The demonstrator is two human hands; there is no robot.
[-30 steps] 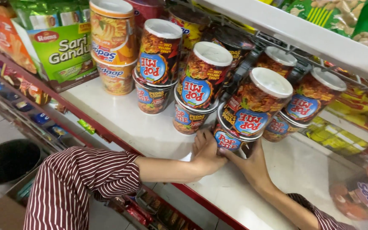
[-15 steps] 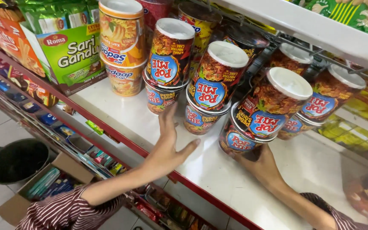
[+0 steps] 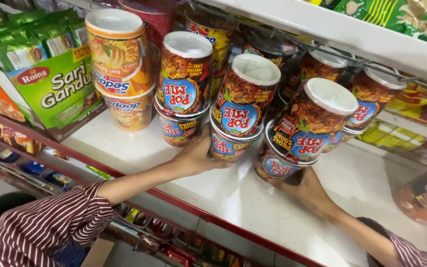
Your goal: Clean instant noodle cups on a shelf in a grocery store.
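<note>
Nearest us, our left hand (image 3: 198, 155) reaches out of a striped sleeve (image 3: 40, 222) across the white shelf (image 3: 223, 193), its fingers pressed around the base of the middle stack of dark noodle cups (image 3: 238, 111). Our right hand (image 3: 307, 190) cups the bottom of the tilted right stack (image 3: 305, 128); whether its fingers are spread we cannot tell. Just left stands another dark stack (image 3: 183, 86), then two orange cups (image 3: 122, 69). Farther back, more cups (image 3: 322, 64) crowd under the upper shelf (image 3: 352, 29), beside a green biscuit box (image 3: 55, 91).
</note>
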